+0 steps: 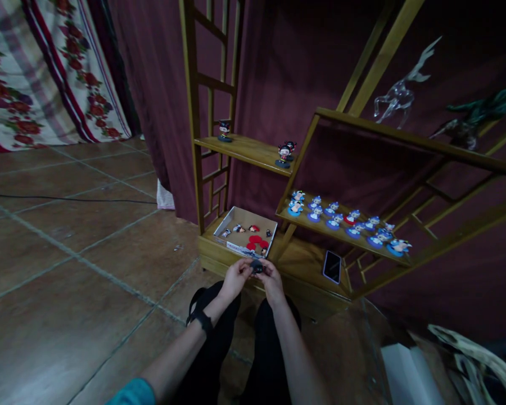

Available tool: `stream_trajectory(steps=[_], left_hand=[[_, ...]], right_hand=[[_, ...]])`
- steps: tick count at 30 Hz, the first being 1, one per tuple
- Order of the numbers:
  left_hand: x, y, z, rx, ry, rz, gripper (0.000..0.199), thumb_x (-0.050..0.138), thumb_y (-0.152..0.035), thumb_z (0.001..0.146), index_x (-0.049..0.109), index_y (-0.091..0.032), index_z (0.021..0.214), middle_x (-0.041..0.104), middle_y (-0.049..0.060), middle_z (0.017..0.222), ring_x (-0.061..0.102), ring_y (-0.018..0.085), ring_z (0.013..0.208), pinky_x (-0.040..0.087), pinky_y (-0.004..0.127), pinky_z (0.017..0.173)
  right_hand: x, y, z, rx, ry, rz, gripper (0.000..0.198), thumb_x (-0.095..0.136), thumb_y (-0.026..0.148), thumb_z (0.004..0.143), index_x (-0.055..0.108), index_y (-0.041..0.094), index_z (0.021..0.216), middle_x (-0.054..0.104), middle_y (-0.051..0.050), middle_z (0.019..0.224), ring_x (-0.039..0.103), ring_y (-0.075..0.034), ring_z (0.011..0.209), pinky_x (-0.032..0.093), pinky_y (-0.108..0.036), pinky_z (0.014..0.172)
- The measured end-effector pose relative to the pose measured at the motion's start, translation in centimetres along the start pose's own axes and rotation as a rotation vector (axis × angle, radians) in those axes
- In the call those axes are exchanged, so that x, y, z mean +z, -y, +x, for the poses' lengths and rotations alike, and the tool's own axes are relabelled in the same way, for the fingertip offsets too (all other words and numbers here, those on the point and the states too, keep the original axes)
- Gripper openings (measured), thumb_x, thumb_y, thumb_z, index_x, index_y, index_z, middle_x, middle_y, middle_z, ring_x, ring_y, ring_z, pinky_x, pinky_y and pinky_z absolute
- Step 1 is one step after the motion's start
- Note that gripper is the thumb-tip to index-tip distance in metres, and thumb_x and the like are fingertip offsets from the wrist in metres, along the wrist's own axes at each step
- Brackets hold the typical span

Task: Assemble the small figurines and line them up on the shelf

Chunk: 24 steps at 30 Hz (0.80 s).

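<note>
Between my fingertips is a small dark figurine (257,266), gripped from both sides in front of the box. My left hand (236,277) pinches its left side, and my right hand (272,279) closes on its right side. Its details are too small and dark to make out. Just beyond my hands, a shallow cardboard box (221,241) rests on the low shelf. Inside it lie several small figurine pieces (239,228) and several red discs (255,240).
Figurines on dark bases (283,154) stand on the upper left shelf. Rows of blue and purple figurines (334,221) fill the middle shelf. A phone (332,266) lies on the low shelf at right. Higher up stands a clear deer ornament (398,95). A cable (67,198) crosses the floor.
</note>
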<state>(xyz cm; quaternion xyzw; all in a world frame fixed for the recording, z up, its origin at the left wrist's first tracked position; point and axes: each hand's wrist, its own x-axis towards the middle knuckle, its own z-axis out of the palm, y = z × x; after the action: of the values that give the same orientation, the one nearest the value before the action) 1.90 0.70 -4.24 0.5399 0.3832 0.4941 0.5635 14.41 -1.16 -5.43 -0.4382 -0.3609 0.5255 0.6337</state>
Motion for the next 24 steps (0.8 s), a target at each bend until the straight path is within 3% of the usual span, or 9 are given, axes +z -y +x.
stream_trajectory(steps=[5, 15, 19, 24], left_hand=[[-0.4, -0.7, -0.3, 0.01, 0.056, -0.028, 0.02, 0.058, -0.022, 0.068, 0.058, -0.013, 0.085, 0.061, 0.001, 0.065, 0.055, 0.011, 0.06, 0.043, 0.022, 0.058], [-0.5, -0.5, 0.2, -0.022, 0.046, -0.094, 0.015, 0.058, -0.018, 0.066, 0.057, -0.013, 0.08, 0.063, 0.003, 0.069, 0.058, 0.012, 0.062, 0.045, 0.024, 0.061], [-0.4, -0.1, 0.8, -0.039, 0.032, -0.098, 0.014, 0.057, -0.013, 0.062, 0.056, -0.013, 0.075, 0.062, 0.001, 0.066, 0.056, 0.011, 0.059, 0.044, 0.023, 0.061], [0.0, -0.2, 1.1, -0.111, 0.012, -0.142, 0.021, 0.061, -0.02, 0.061, 0.055, -0.013, 0.08, 0.055, -0.004, 0.055, 0.052, 0.009, 0.048, 0.043, 0.023, 0.055]], right_hand=[[0.2, 1.1, -0.6, -0.09, 0.025, -0.106, 0.039, 0.063, 0.013, 0.055, 0.061, 0.022, 0.093, 0.067, 0.0, 0.091, 0.059, -0.019, 0.086, 0.045, -0.032, 0.077], [0.8, 2.3, -0.9, -0.061, 0.013, -0.104, 0.038, 0.064, 0.011, 0.055, 0.061, 0.022, 0.091, 0.067, -0.001, 0.09, 0.059, -0.018, 0.085, 0.044, -0.03, 0.078], [0.5, 1.6, -0.5, -0.012, 0.009, -0.074, 0.038, 0.065, 0.013, 0.055, 0.061, 0.022, 0.092, 0.067, 0.0, 0.086, 0.06, -0.017, 0.078, 0.046, -0.028, 0.07], [0.3, 0.4, 0.0, 0.107, -0.022, 0.055, 0.036, 0.066, 0.018, 0.057, 0.06, 0.021, 0.092, 0.067, 0.0, 0.081, 0.06, -0.014, 0.065, 0.048, -0.028, 0.061]])
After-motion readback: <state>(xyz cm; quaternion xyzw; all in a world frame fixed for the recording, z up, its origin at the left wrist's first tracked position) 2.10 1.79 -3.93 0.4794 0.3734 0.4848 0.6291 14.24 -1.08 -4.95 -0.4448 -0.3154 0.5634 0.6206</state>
